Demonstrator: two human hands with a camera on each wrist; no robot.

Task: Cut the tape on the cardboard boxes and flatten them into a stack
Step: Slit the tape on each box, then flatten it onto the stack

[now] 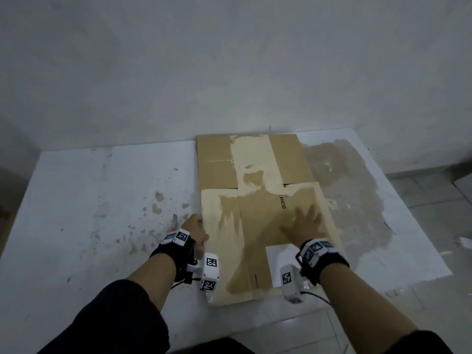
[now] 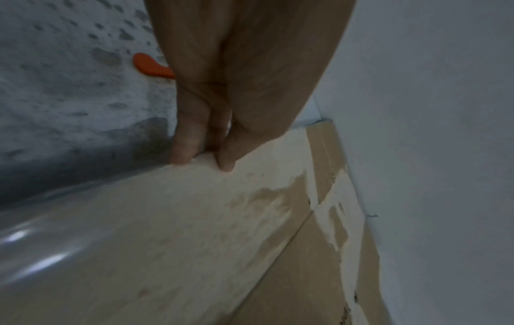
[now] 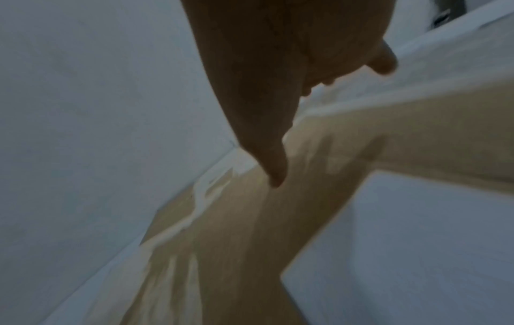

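Note:
A flattened cardboard box (image 1: 258, 221) with pale torn patches lies on a white sheet (image 1: 89, 200) on the floor. My left hand (image 1: 196, 229) grips its left edge; in the left wrist view the thumb and fingers (image 2: 183, 151) pinch that edge of the cardboard (image 2: 194, 241). My right hand (image 1: 305, 223) lies flat on the cardboard's right half with fingers spread, beside the "PICO" print. From the right wrist, the right hand (image 3: 278, 99) is extended over the cardboard (image 3: 250, 230). An orange-handled cutter (image 1: 174, 222) (image 2: 150, 67) lies on the sheet just left of my left hand.
More flat cardboard (image 1: 217, 159) lies beyond, reaching the wall (image 1: 229, 72). A white rectangular patch (image 1: 279, 264) sits at the near edge of the box. The sheet has a large brownish worn area (image 1: 352, 190) on the right. Tiled floor (image 1: 434, 200) shows past the sheet.

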